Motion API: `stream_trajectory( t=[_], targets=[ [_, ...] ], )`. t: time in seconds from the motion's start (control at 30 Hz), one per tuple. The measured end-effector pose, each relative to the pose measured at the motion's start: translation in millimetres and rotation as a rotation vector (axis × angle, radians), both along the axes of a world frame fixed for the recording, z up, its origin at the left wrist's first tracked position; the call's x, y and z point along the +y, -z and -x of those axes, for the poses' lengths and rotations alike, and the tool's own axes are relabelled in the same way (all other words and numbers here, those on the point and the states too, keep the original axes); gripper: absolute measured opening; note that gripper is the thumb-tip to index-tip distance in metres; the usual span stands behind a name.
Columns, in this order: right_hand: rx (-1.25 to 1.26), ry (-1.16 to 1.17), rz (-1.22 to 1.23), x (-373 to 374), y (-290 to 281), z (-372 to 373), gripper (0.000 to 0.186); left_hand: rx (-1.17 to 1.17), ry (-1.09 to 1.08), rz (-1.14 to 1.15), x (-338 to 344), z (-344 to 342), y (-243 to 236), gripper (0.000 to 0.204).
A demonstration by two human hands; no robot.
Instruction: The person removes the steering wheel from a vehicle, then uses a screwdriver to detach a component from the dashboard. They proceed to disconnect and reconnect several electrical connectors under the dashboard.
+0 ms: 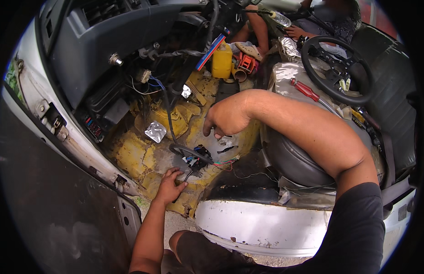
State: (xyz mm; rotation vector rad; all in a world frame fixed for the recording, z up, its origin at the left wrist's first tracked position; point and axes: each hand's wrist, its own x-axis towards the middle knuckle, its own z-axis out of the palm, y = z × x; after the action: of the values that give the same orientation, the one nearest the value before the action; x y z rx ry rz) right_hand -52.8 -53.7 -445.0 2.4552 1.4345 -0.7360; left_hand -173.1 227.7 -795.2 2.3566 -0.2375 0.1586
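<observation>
My left hand [170, 186] rests at the front edge of the worn yellow vehicle floor [129, 148], fingers spread. A thin black wire runs close to its fingertips. Just beyond lies a black switch assembly [202, 155] with a cluster of wires and a thick black cable [169, 114] looping up toward the dashboard. My right hand [228, 114] hangs over the floor farther back, its fingers bent downward and partly apart, with nothing visible in them. Small dark and clear pieces lie below it. Red and green wires [224, 162] trail from the assembly toward the seat.
A grey seat [294, 155] holds a detached steering wheel [337, 68] and a red-handled screwdriver [305, 90]. A yellow jug [222, 61] stands at the back near another person's sandalled foot. Crumpled foil [155, 131] lies on the floor. The open door [61, 201] flanks my left.
</observation>
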Motion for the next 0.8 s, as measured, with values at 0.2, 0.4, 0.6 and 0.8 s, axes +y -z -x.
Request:
stream_trajectory(
  t=[0.2, 0.4, 0.6, 0.8],
  targets=[
    [0.130, 0.133, -0.187, -14, -9, -1, 0.047, 0.177, -0.133, 0.153, -17, -15, -13, 0.052],
    [-0.032, 0.353, -0.453, -46, -20, -35, 0.035, 0.258, -0.429, -0.009, -78, 26, -85, 0.066],
    [-0.278, 0.586, -1.172, -103, -72, 85, 0.025, 0.138, -0.181, 0.534, -214, 125, -274, 0.052],
    [-0.529, 0.873, -1.052, -207, -37, 181, 0.031, 0.120, -0.116, 0.126, -331, 38, -376, 0.044]
  ],
)
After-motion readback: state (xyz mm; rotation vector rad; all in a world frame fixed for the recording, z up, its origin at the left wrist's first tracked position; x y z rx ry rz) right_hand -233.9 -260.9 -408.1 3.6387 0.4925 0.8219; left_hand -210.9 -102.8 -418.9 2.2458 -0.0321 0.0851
